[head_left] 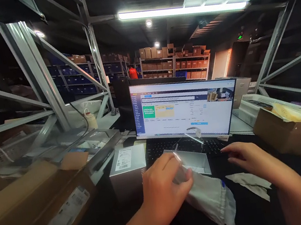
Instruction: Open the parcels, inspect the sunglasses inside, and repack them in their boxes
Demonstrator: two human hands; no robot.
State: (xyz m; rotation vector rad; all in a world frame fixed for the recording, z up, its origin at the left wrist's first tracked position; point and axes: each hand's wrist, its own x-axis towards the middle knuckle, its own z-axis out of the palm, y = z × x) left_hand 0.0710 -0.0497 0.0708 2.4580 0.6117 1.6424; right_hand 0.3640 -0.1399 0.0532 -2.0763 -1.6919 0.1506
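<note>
The left hand [164,187] grasps a clear plastic bag [212,198], fingers pinched on its upper end; the bag is pale, crinkled and limp, trailing down onto the dark desk [119,218] in front of the keyboard [185,147]. The right hand [248,157] rests flat by the keyboard's right end, fingers spread and loose, holding nothing. Just beside it lies a scrap of paper [252,183]. A grey box [127,172] with a white label stands left of the hand. Behind the bag sits a small open tray [196,158]; what it holds I cannot tell. The monitor [184,108] is lit. On the right, an open carton [287,131] holds yellowish packing paper; at left a long carton [31,211] lies closed.
</note>
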